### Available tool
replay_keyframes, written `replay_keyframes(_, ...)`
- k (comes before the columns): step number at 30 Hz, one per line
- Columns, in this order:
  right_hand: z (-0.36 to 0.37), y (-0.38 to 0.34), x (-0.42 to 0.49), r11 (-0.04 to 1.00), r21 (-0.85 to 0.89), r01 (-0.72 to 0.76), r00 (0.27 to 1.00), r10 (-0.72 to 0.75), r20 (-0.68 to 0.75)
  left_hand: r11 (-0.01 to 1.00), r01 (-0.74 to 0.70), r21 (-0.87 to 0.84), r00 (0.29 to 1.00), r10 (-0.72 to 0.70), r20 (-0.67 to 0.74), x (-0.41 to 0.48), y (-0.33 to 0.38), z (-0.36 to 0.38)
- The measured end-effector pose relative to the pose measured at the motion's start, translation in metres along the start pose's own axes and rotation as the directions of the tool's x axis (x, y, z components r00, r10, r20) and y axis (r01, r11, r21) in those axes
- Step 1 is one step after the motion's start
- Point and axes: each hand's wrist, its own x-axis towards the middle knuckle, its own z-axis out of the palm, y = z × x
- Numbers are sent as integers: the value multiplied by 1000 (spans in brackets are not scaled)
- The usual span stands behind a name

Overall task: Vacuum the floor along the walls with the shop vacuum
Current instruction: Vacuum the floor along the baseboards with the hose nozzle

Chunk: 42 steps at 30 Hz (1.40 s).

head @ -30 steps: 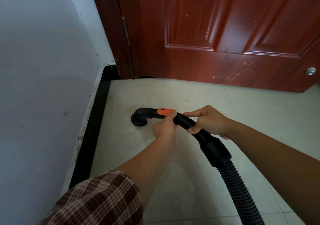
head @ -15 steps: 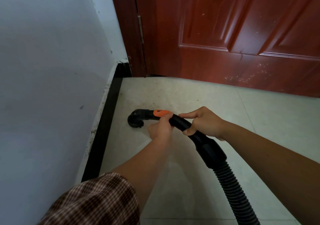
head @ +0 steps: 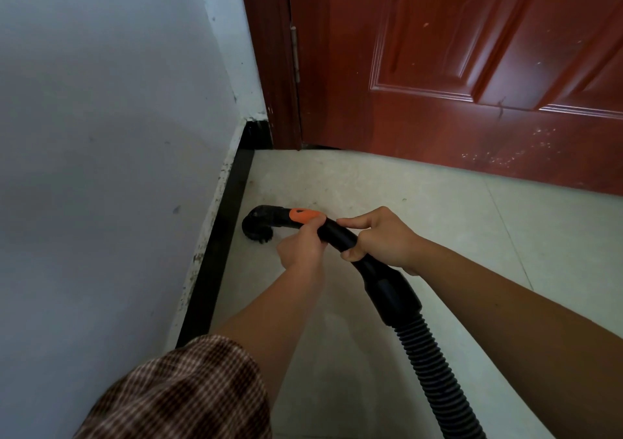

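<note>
Now my left hand (head: 300, 248) and right hand (head: 384, 239) hold the wand (head: 332, 232), fingers (head: 354, 222) wrapped round; brush (head: 259, 227) on the floor (head: 438, 222) just beside the skirting (head: 222, 236). Best keep it flat, hugging that edge.

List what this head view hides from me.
All head view.
Out of frame: the vacuum body; the hose leaves by the bottom edge.
Under the wand: fingers of the left hand gripping it.
Facing down: mouth of the brush nozzle, hidden by its own body.
Cut by the upper edge: top of the door.
</note>
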Motion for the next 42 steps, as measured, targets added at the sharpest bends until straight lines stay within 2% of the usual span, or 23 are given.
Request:
replay_keyframes(14,3,-3,12,999,43,-12,996,8,91,999,-44,-19,999,43,-25,14,-2,-14)
replay_keyframes(20,11,-2,19,998,56,-13,1000,12,6,999,-50,10,999,50,-8,29,3,-8)
replay_keyframes(25,13,-6,33,997,80,1,999,3,-53,998,-49,31,996,46,81,45,13,1)
replay_keyframes(33,12,-10,55,993,115,9,992,6,-129,996,-88,-23,993,90,78,59,25,14)
replay_keyframes(42,4,-10,61,997,71,28,978,-13,-207,996,-89,-25,983,92,161,68,26,30)
